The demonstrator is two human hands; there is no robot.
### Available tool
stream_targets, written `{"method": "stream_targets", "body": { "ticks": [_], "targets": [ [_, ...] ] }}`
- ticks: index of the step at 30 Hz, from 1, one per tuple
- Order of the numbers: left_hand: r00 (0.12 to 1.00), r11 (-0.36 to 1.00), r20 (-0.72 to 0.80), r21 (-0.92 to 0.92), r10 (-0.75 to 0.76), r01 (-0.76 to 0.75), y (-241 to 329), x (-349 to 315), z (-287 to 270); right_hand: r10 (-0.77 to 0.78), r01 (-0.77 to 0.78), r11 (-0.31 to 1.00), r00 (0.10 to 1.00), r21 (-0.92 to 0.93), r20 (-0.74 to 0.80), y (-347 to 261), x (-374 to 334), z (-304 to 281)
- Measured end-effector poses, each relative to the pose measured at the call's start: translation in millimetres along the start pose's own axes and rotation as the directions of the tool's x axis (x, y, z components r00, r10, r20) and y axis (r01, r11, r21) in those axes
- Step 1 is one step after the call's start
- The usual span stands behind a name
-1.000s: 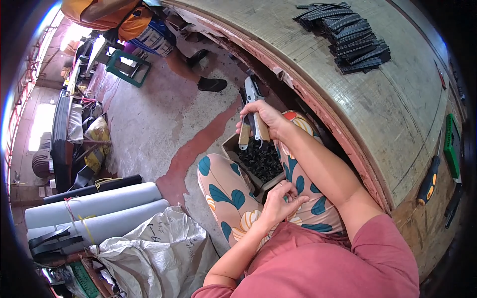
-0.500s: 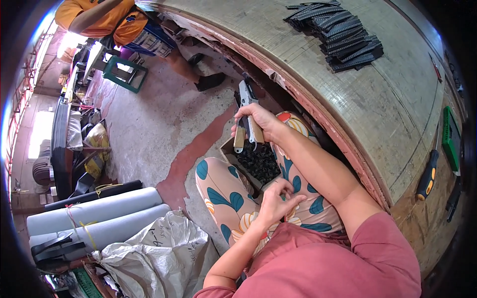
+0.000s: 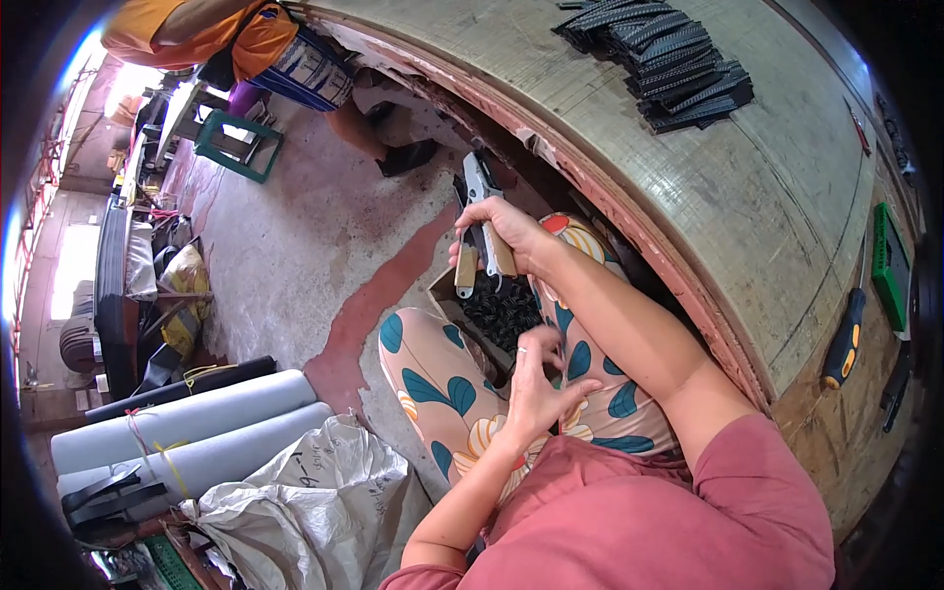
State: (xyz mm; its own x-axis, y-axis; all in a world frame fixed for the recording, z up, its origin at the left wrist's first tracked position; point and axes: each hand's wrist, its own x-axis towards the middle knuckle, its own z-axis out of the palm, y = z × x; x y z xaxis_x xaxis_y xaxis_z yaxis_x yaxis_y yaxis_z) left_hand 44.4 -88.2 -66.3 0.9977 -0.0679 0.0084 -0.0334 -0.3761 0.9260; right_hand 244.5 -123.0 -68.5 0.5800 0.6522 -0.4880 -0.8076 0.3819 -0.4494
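My right hand (image 3: 503, 234) is closed round a plier-like hand tool (image 3: 478, 182) with a grey metal body and two tan-wrapped handles. Its grey head points away from me, and the handle ends stick out toward my lap, spread apart. Below it, a cardboard box (image 3: 444, 300) between my knees contains many small black pieces (image 3: 500, 313). My left hand (image 3: 536, 388) hovers over my lap near the box's close side. Its thumb is stretched away from the bent, slightly blurred fingers, and nothing shows in it.
To the right runs a wooden worktable (image 3: 688, 216) with a pile of black strips (image 3: 669, 64), a screwdriver (image 3: 846, 339) and a green case (image 3: 892, 265). Grey rolls (image 3: 197, 408) and a white sack (image 3: 334, 501) lie at left. Another person (image 3: 285, 59) stands beyond, near a green stool (image 3: 239, 145).
My left hand has lifted a little, its fingers turning more upward and forward. My right hand still grips the tool. The other person's foot has shifted.
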Motion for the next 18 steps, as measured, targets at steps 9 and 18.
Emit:
{"method": "stream_targets", "body": {
  "ticks": [9,18],
  "targets": [
    [0.947,0.982,0.278,0.14,-0.161,0.126,-16.2,-11.9,0.3,-0.001,-0.001,0.997,1.0,0.077,0.025,-2.2,-1.9,-1.0],
    [0.968,0.969,0.126,-0.091,-0.218,0.231,-3.5,-12.2,4.2,0.032,-0.033,0.997,0.999,0.077,0.022,9.6,0.9,-2.2]
  ]
}}
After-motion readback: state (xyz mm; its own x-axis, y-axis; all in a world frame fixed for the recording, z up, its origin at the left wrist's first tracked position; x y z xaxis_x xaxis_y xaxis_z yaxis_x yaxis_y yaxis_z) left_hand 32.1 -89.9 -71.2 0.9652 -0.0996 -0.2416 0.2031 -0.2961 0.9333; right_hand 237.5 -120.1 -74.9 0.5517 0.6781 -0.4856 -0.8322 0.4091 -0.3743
